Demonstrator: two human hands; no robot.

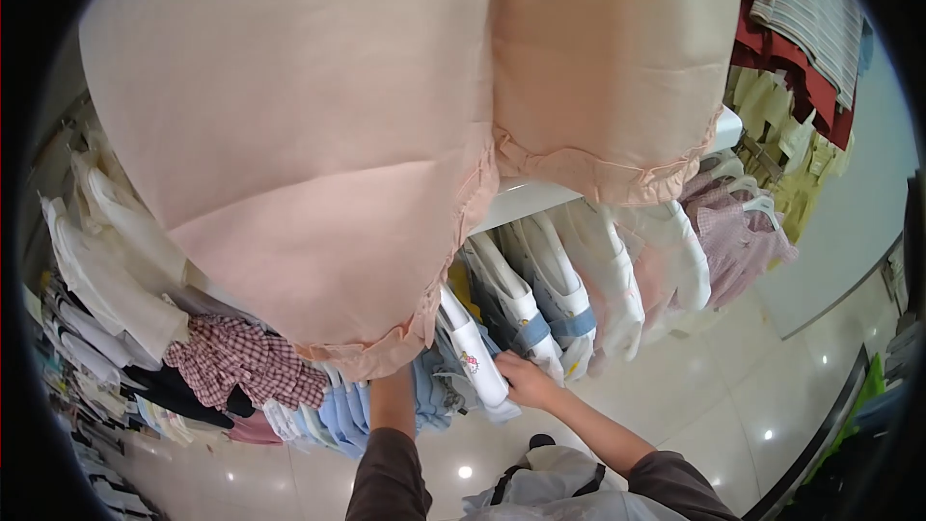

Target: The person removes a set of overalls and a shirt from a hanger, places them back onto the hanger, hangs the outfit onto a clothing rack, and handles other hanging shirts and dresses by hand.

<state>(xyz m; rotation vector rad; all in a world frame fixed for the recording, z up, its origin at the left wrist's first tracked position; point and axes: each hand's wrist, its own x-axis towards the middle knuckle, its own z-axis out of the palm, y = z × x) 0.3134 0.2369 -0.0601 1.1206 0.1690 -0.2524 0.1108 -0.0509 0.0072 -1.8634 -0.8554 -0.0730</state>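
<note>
My right hand (526,382) is closed at the edge of a white children's top (475,359) with a small coloured figure on it, hanging on the rack. Only the wrist and forearm of my left arm show; my left hand is hidden behind the hem of a large pink ruffled garment (338,222) that hangs close in front of me. Beside my right hand hang more white tops with blue parts (567,320). Light blue clothes (342,415) hang to the left of my left wrist.
A second pink ruffled panel (612,68) hangs at the upper right, over a white shelf edge (521,203). Checked red-and-white clothing (246,362) and cream garments (116,251) hang at left. Pink gingham tops (738,236) hang at right above a shiny tiled floor (675,376).
</note>
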